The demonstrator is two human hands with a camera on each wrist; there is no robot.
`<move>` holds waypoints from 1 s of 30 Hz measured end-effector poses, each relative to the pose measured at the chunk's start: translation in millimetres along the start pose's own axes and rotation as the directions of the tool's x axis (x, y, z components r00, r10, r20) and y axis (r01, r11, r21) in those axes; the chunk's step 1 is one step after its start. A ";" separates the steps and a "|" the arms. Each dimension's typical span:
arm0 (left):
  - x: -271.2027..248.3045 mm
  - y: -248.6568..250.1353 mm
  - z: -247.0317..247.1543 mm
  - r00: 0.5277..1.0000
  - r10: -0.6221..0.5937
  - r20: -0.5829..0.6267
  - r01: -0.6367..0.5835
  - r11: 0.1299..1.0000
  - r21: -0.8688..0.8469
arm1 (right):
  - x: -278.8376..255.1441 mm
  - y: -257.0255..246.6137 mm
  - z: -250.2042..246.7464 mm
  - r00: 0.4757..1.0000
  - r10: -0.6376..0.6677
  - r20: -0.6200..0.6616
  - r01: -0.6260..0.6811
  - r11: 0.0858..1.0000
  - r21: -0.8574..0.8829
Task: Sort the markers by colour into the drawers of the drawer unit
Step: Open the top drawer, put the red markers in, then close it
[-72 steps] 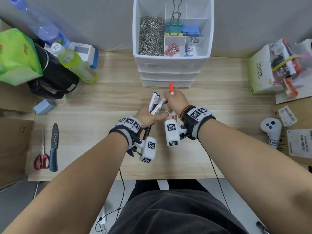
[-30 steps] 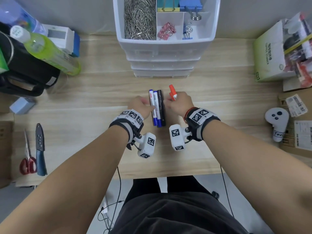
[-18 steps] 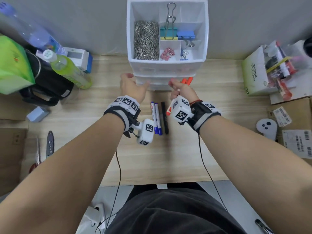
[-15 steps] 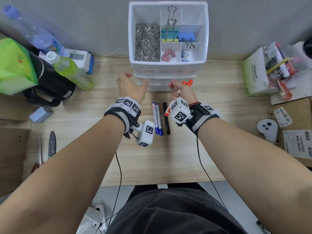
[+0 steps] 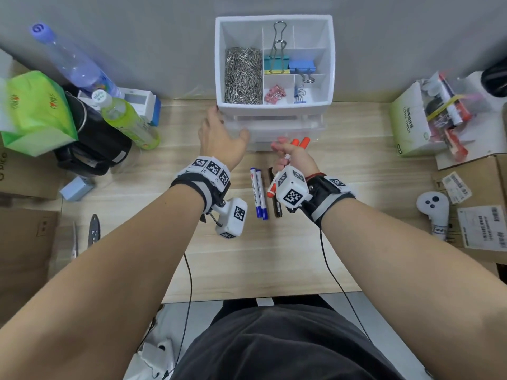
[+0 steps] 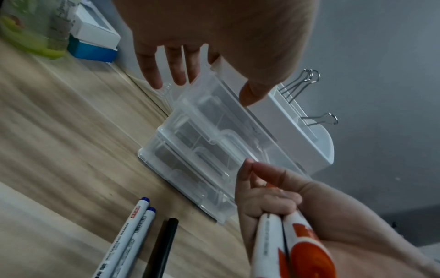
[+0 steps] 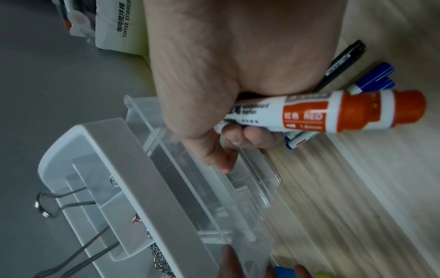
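Two red markers point(image 5: 297, 145) are held together in the curled fingers of the right hand point(image 5: 295, 160), their orange-red ends seen beyond the fist in the head view and their labelled barrels point(image 7: 333, 112) lying across the palm in the right wrist view. The thumb and forefinger of that hand are pinched at the front edge of a clear drawer point(image 6: 214, 143) of the drawer unit point(image 5: 274, 105), which stands at the back of the bench point(image 5: 260, 256) against the wall. That drawer is seen pulled partly out. The left hand point(image 5: 219, 135) is laid against the left front corner of the unit, fingers straight and spread, nothing held in its grip; in the left wrist view the fingertips point(image 6: 154, 82) are seen at the corner of the top drawer. Two blue markers point(image 5: 258, 193) lie side by side on the bench between the two wrists, with a black marker point(image 6: 161, 246) just beside them on the right, partly hidden by the right wrist camera in the head view. The open tray on top of the unit is filled with paper clips point(image 5: 242, 75) and binder clips point(image 5: 277, 61). On the left of the bench a green bottle point(image 5: 126, 119) is seen beside a black bag point(image 5: 96, 141); on the right, a box point(image 5: 408, 127) of coffee stirrers and a white controller point(image 5: 433, 209).
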State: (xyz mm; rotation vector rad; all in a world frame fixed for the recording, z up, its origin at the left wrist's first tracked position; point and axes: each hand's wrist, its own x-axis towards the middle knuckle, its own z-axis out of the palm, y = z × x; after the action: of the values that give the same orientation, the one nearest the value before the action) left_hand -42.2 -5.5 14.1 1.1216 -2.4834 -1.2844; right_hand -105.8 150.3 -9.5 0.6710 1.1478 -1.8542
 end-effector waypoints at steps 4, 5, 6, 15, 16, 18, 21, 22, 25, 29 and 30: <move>-11.9 -2.8 0.0 0.999 0.009 -0.030 -0.009 1.000 0.019 | -11.1 7.0 -8.1 0.997 0.028 -0.073 -0.037 0.992 -0.125; -13.5 -1.4 -0.6 0.999 -0.002 -0.044 0.003 1.000 0.021 | -14.9 7.4 -8.9 0.995 0.034 -0.091 -0.053 0.975 -0.214; -14.5 0.4 -1.8 0.998 -0.019 -0.055 0.021 0.999 0.037 | -18.9 7.2 -7.8 0.994 0.044 -0.100 -0.072 0.950 -0.304; -13.3 10.0 -20.0 0.927 -0.362 0.101 0.375 0.910 -0.178 | -58.5 -29.5 54.1 0.948 -0.234 0.215 0.303 0.460 -0.835; -12.8 10.9 -22.6 0.913 -0.378 0.153 0.404 0.890 -0.212 | -58.3 -34.4 56.7 0.915 -0.313 0.256 0.350 0.296 -0.889; -11.0 11.9 -27.6 0.904 -0.378 0.202 0.416 0.886 -0.204 | -54.2 -40.4 55.8 0.883 -0.347 0.315 0.345 0.025 -0.938; -8.4 9.5 -33.3 0.918 -0.355 0.175 0.372 0.925 -0.075 | -49.9 -42.0 49.9 0.929 -0.271 0.252 0.216 -0.156 -0.964; -10.3 10.1 -35.4 0.928 -0.334 0.166 0.342 0.940 -0.021 | -49.3 -42.2 48.5 0.933 -0.274 0.234 0.190 -0.178 -0.965; -15.9 9.9 -39.0 0.951 -0.261 0.168 0.239 0.961 0.139 | -48.0 -40.2 49.0 0.934 -0.280 0.220 0.172 -0.186 -0.967; -25.6 10.8 -43.4 0.955 -0.219 0.199 0.154 0.942 0.299 | -53.4 -37.4 48.9 0.972 -0.170 0.162 0.139 -0.141 -0.980; -27.0 11.1 -44.5 0.955 -0.216 0.205 0.138 0.930 0.339 | -55.2 -38.5 48.7 0.975 -0.157 0.154 0.134 -0.132 -0.982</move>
State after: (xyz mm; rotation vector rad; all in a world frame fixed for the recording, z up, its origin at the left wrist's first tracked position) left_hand -10.3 -12.5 56.1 1.3655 -2.9116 -1.1417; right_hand -111.4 136.1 72.2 -0.4552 2.2480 -0.4834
